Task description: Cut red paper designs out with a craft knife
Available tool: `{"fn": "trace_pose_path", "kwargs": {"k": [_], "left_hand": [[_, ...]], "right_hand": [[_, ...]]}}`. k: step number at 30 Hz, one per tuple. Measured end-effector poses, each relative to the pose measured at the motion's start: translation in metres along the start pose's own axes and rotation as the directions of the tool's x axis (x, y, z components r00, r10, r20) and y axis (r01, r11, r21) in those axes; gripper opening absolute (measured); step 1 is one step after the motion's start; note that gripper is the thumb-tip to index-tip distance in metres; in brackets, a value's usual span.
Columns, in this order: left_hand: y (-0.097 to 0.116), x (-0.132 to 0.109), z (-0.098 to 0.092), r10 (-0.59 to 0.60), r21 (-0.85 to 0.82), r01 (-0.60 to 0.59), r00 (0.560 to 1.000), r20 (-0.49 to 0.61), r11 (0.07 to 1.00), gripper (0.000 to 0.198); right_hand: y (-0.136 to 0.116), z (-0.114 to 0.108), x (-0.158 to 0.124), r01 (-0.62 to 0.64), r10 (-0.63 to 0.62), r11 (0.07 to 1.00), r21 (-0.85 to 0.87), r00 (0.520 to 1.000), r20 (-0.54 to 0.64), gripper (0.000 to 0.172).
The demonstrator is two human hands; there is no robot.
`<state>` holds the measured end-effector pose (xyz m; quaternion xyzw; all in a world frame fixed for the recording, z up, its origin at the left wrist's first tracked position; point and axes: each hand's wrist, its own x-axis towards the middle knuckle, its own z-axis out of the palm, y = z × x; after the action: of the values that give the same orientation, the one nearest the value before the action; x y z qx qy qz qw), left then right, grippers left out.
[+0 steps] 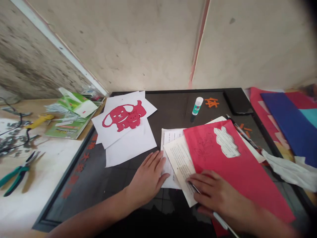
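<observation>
My left hand (148, 175) lies with fingers stretched out, its fingertips on the left edge of a printed white sheet (170, 137). My right hand (219, 195) is closed around a slim white-handled craft knife (223, 221), whose thin dark end shows between the fingers. Under that hand are a cream printed page (179, 155) and a red sheet (237, 178). A cloud-like opening is cut in the red sheet, with printed paper showing through, and a drawn outline (204, 145) sits beside it. Left of these, red animal paper cut-outs (123, 115) rest on white sheets (131, 148).
A glue stick (197, 105) stands near an orange paper character (211, 102) and a black phone-like slab (237, 102). A pen (242, 130) and crumpled tissue (289, 167) lie right, beside coloured paper (284, 122). Green-handled pliers (19, 175) and a yellow-handled tool (39, 121) lie left.
</observation>
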<state>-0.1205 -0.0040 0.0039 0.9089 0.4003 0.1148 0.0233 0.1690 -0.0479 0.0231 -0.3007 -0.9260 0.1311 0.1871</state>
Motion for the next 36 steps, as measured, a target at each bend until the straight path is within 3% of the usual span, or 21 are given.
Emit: {"fn": "trace_pose_path", "kwargs": {"k": [5,12,15,18,20,22,23,25,27,30,33,36], "left_hand": [[0.006,-0.025,-0.001,0.059,-0.058,-0.062,0.997,-0.048,0.996,0.040],[0.010,-0.021,-0.005,0.048,-0.224,-0.062,0.996,-0.068,0.973,0.062],[0.002,-0.021,-0.010,-0.076,-0.367,0.047,0.995,-0.065,0.929,0.063],[-0.005,-0.009,-0.018,-0.229,-0.456,0.147,0.965,-0.128,0.878,0.052],[-0.003,0.008,-0.023,-0.144,-0.412,0.052,0.970,-0.197,0.910,0.046],[0.002,0.027,-0.022,0.070,-0.295,-0.126,0.979,-0.193,0.947,0.047],[0.005,0.036,-0.019,0.133,-0.214,-0.166,0.978,-0.161,0.963,0.048],[0.009,0.049,-0.006,0.138,-0.045,-0.144,0.985,-0.108,0.989,0.058],[0.007,0.057,0.011,0.080,0.063,-0.075,0.993,-0.083,0.995,0.076],[-0.001,0.060,0.036,0.070,0.073,-0.069,0.997,-0.018,0.995,0.087],[-0.006,0.059,0.047,0.077,-0.001,-0.077,0.996,0.034,0.997,0.093],[-0.005,0.058,0.045,0.048,-0.084,-0.044,0.998,0.043,0.995,0.103]], "right_hand": [[-0.008,0.018,0.010,0.134,-0.180,0.945,-0.297,0.974,-0.134,0.025],[-0.011,0.028,0.050,0.085,-0.152,0.946,-0.314,0.969,-0.197,0.022],[-0.018,0.038,0.067,0.059,-0.121,0.960,-0.275,0.969,-0.214,0.022],[-0.023,0.040,0.073,0.074,-0.121,0.977,-0.198,0.965,-0.234,0.021],[-0.021,0.033,0.067,0.076,-0.113,0.988,-0.135,0.951,-0.287,0.014],[-0.013,0.020,0.050,0.023,-0.067,0.992,-0.124,0.929,-0.365,0.006],[-0.007,0.013,0.039,-0.037,-0.024,0.989,-0.146,0.919,-0.394,0.007],[0.008,0.001,0.013,-0.198,0.075,0.949,-0.245,0.898,-0.434,0.015],[0.023,-0.005,-0.011,-0.297,0.156,0.905,-0.304,0.898,-0.412,0.015],[0.042,-0.003,-0.034,-0.323,0.227,0.889,-0.324,0.926,-0.302,0.019],[0.055,0.000,-0.034,-0.262,0.216,0.920,-0.290,0.959,-0.182,0.027],[0.065,-0.002,-0.025,-0.158,0.139,0.962,-0.222,0.985,-0.097,0.032]]}}
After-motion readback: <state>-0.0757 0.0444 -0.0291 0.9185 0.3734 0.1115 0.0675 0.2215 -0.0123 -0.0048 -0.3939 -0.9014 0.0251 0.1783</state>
